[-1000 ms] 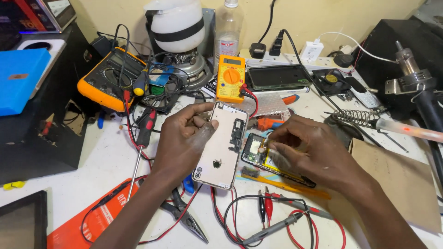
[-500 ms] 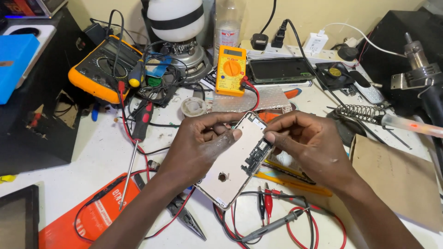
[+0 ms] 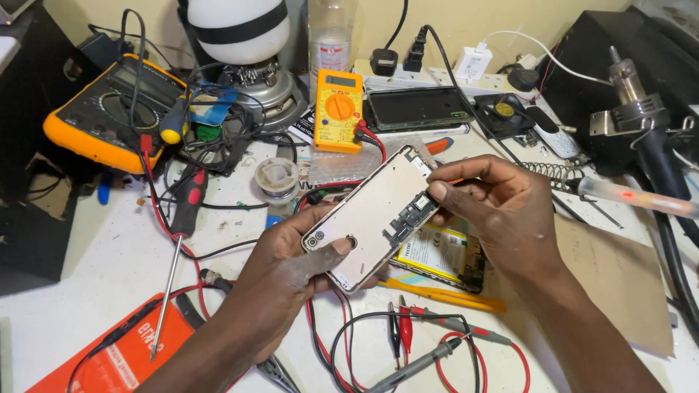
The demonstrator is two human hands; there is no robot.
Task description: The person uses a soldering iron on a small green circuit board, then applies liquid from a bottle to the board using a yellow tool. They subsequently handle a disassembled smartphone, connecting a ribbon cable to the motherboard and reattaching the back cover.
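Observation:
I hold a pale phone back cover [image 3: 371,215] above the white bench, its inner side facing up. My left hand [image 3: 291,280] grips its lower end, thumb near the round hole. My right hand [image 3: 502,211] pinches its right edge, thumb on a small dark component [image 3: 409,217]. Under my right hand lies an opened phone body with a yellow battery [image 3: 437,255].
A small yellow multimeter [image 3: 339,109] and a dark phone screen [image 3: 419,108] lie behind. A large orange multimeter [image 3: 109,113] sits far left, a red-handled screwdriver [image 3: 186,211] beside it. Probes and red and black leads [image 3: 408,335] lie in front, a soldering handpiece [image 3: 633,196] at right.
The cover has tilted from near upright to slanting flat across the bench. My right hand rose from the opened phone body to the cover's right edge.

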